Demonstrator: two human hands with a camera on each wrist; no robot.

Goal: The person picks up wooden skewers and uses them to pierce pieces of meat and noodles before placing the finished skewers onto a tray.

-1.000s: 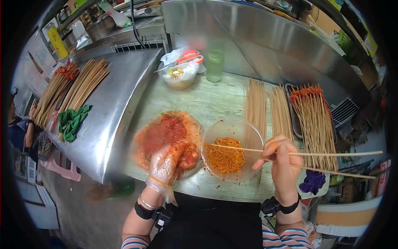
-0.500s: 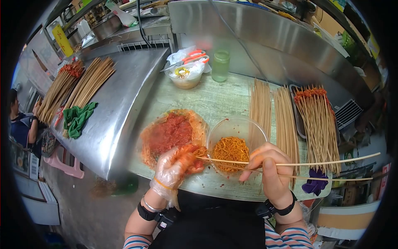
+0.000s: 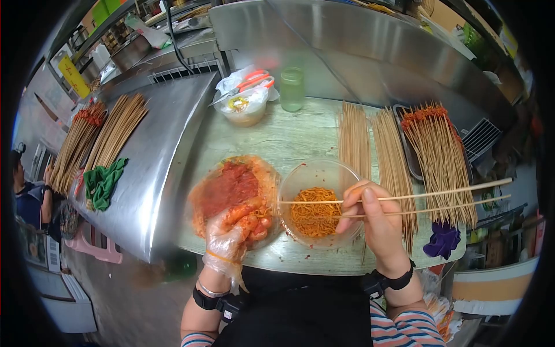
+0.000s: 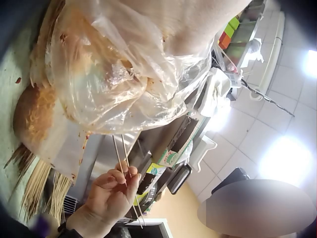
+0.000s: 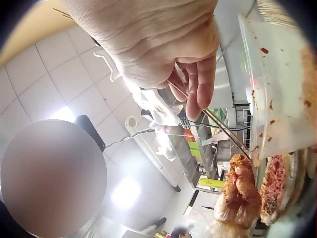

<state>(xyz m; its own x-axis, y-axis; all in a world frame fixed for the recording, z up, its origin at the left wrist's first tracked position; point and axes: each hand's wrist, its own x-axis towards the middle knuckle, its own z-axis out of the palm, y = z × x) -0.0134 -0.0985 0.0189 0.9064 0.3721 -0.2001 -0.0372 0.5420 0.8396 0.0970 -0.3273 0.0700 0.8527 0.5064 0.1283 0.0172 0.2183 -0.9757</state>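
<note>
In the head view the left hand (image 3: 226,234), in a clear plastic glove banded at the wrist, has sauce-stained fingers curled at the near edge of a bag of red meat (image 3: 231,184), pinching reddish pieces. The right hand (image 3: 376,222), bare, pinches two thin wooden sticks (image 3: 457,192) that run leftward over a clear round tub (image 3: 319,163) of orange shreds (image 3: 317,217). Their left tips end close to the left fingers; whether they touch is unclear. In the right wrist view the sticks (image 5: 223,130) reach toward the gloved left hand (image 5: 237,198).
Behind the tub lie bare skewers (image 3: 354,136); a tray of meat-tipped skewers (image 3: 436,156) is at right beside a purple cloth (image 3: 442,240). Scissors (image 3: 251,82) rest on a bowl near a green glass (image 3: 292,89). On the left metal counter are skewers (image 3: 115,127) and a green cloth (image 3: 104,184).
The left hand has moved slightly left and the sticks' tips have drawn back from its fingers. The right ends of the sticks have risen. The head view has shifted a little.
</note>
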